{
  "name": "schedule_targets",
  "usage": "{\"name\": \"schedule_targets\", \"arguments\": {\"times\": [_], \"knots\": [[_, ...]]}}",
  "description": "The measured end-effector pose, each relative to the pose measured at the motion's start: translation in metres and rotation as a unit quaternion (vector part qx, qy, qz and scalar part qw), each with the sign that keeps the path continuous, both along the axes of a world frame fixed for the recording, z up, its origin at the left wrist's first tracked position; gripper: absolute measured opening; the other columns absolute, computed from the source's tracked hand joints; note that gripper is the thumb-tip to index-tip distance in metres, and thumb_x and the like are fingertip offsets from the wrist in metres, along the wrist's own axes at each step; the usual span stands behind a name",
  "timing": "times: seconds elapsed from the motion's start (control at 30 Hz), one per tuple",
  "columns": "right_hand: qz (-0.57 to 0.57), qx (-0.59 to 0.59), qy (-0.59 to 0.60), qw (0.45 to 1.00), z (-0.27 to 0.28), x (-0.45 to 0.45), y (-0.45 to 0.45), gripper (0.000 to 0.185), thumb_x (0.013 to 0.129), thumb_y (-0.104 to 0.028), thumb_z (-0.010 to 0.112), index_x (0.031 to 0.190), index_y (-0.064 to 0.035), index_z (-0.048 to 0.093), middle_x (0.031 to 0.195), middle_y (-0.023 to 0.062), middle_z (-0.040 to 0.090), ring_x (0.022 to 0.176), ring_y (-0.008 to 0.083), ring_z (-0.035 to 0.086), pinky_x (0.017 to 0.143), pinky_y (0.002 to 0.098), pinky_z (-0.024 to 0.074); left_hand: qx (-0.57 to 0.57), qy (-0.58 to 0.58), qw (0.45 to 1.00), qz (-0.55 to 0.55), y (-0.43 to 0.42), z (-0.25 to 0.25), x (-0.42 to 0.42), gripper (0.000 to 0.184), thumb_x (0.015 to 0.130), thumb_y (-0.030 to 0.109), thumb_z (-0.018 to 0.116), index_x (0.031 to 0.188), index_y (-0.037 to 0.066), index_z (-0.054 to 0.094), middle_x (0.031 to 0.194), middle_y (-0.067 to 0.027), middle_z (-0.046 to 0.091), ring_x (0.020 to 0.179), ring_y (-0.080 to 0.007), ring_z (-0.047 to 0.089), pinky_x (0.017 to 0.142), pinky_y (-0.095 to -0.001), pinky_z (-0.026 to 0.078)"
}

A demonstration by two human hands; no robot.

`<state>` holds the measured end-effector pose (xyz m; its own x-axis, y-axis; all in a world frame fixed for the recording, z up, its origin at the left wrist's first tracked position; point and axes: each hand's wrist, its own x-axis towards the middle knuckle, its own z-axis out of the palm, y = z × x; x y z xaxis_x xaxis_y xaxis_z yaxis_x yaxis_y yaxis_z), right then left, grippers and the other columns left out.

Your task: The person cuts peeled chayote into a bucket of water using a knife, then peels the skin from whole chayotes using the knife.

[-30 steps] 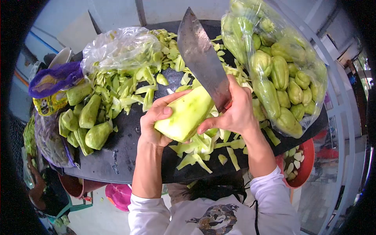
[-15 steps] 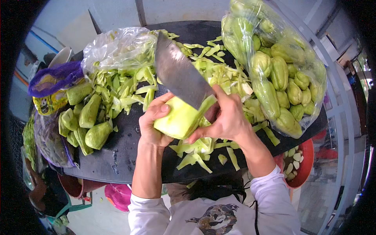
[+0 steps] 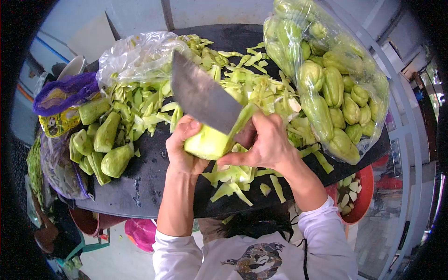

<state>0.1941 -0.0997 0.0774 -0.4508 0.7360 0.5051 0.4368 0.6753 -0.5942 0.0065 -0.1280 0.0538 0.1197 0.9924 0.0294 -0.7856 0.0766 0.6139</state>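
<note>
My left hand (image 3: 183, 144) is closed around a pale green chayote (image 3: 207, 143), its peeled side facing up. A wide cleaver (image 3: 205, 95) is gripped in my right hand (image 3: 263, 142), the blade angled up to the left and lying against the chayote. Along the blade's right edge a strip of peel (image 3: 243, 119) stands up, close to my right fingers. The cleaver's handle is mostly hidden by that hand. Beneath both hands, cut peelings (image 3: 235, 179) lie on the black table (image 3: 135, 198).
Whole chayotes fill a clear plastic bag (image 3: 345, 88) at the right. Several chayotes (image 3: 106, 135) lie at the left beside a purple mesh bag (image 3: 65, 95). Another plastic bag (image 3: 140, 58) sits at the back left. Below the right table edge, a red bucket (image 3: 366, 196) holds pale pieces.
The cleaver has shifted left and slightly down across the chayote. The peel strip beside the blade stands out longer. Both hands keep their hold.
</note>
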Motion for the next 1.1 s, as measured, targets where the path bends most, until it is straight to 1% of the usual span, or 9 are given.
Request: {"name": "schedule_targets", "arguments": {"times": [0.2,0.27,0.37,0.67,0.73,0.8,0.93,1.03,1.1], "knots": [[-0.002,0.056,-0.001,0.998,-0.007,-0.004,-0.001,0.084,0.062,-0.064,0.081,0.110,0.0015,0.058,0.063,0.0119,0.063,0.053,0.0300,0.066,0.048,0.0389,0.0529,-0.015,-0.017,0.998,0.064,-0.002,-0.007,0.004,0.052,0.078,0.028,0.057,0.120,-0.001,0.056,0.112,-0.0158,0.065,0.099,-0.0295,0.065,0.091,-0.0420,0.052],[-0.002,0.093,0.025,0.995,-0.008,-0.007,0.001,0.075,0.066,-0.061,0.081,0.094,0.0054,0.061,0.057,0.0070,0.057,0.044,0.0197,0.059,0.045,0.0323,0.0491,-0.025,-0.010,0.997,0.072,0.000,-0.015,0.002,0.051,0.080,0.035,0.054,0.119,0.002,0.058,0.113,-0.0141,0.066,0.102,-0.0310,0.065,0.093,-0.0461,0.051],[-0.009,0.067,-0.014,0.998,-0.010,-0.003,-0.001,0.075,0.068,-0.060,0.079,0.107,0.0005,0.058,0.061,0.0113,0.063,0.052,0.0290,0.066,0.047,0.0392,0.0531,-0.026,-0.026,0.998,0.051,0.001,-0.020,0.002,0.053,0.082,0.037,0.053,0.121,0.002,0.057,0.116,-0.0141,0.065,0.102,-0.0302,0.065,0.093,-0.0462,0.051],[-0.008,0.122,-0.014,0.992,-0.018,-0.013,-0.002,0.060,0.077,-0.056,0.072,0.100,-0.0022,0.059,0.055,0.0075,0.063,0.048,0.0273,0.064,0.046,0.0360,0.0529,-0.053,-0.001,0.996,0.078,0.001,-0.008,0.016,0.056,0.089,0.044,0.051,0.124,0.000,0.054,0.124,-0.0145,0.060,0.112,-0.0283,0.060,0.099,-0.0455,0.048],[-0.008,0.092,-0.012,0.996,-0.015,-0.010,-0.003,0.053,0.080,-0.054,0.070,0.090,-0.0033,0.062,0.059,0.0092,0.064,0.051,0.0279,0.066,0.048,0.0368,0.0530,-0.062,-0.018,0.994,0.088,-0.001,-0.006,0.017,0.061,0.090,0.051,0.050,0.125,0.002,0.054,0.125,-0.0132,0.058,0.115,-0.0284,0.057,0.101,-0.0466,0.046],[0.001,0.023,0.025,0.999,-0.012,-0.003,0.002,0.051,0.083,-0.053,0.068,0.084,-0.0030,0.063,0.063,0.0119,0.065,0.057,0.0283,0.068,0.052,0.0375,0.0527,-0.111,-0.096,0.987,0.057,0.007,-0.014,0.016,0.054,0.087,0.041,0.053,0.126,0.003,0.055,0.121,-0.0131,0.061,0.110,-0.0266,0.060,0.097,-0.0453,0.048],[-0.014,-0.198,0.179,0.964,-0.015,0.004,0.016,0.056,0.093,-0.057,0.053,0.077,-0.0039,0.060,0.058,0.0022,0.057,0.050,0.0134,0.054,0.047,0.0309,0.0427,-0.096,-0.088,0.991,0.018,0.013,-0.011,0.009,0.058,0.085,0.042,0.055,0.128,0.003,0.053,0.119,-0.0160,0.062,0.103,-0.0316,0.062,0.088,-0.0469,0.049],[-0.010,-0.293,0.228,0.928,-0.016,0.013,0.023,0.059,0.101,-0.054,0.036,0.070,-0.0069,0.051,0.053,-0.0007,0.048,0.046,0.0098,0.047,0.042,0.0285,0.0359,-0.106,-0.053,0.992,0.031,0.015,-0.009,0.008,0.060,0.088,0.042,0.053,0.131,0.000,0.050,0.119,-0.0202,0.060,0.105,-0.0370,0.059,0.088,-0.0469,0.051],[-0.014,-0.326,0.238,0.915,-0.015,0.017,0.027,0.059,0.102,-0.054,0.034,0.070,-0.0070,0.050,0.053,-0.0012,0.048,0.046,0.0097,0.047,0.042,0.0281,0.0360,-0.124,-0.049,0.990,0.047,0.020,-0.004,0.007,0.060,0.089,0.042,0.052,0.132,0.000,0.049,0.120,-0.0209,0.059,0.105,-0.0379,0.059,0.089,-0.0470,0.051]]}}
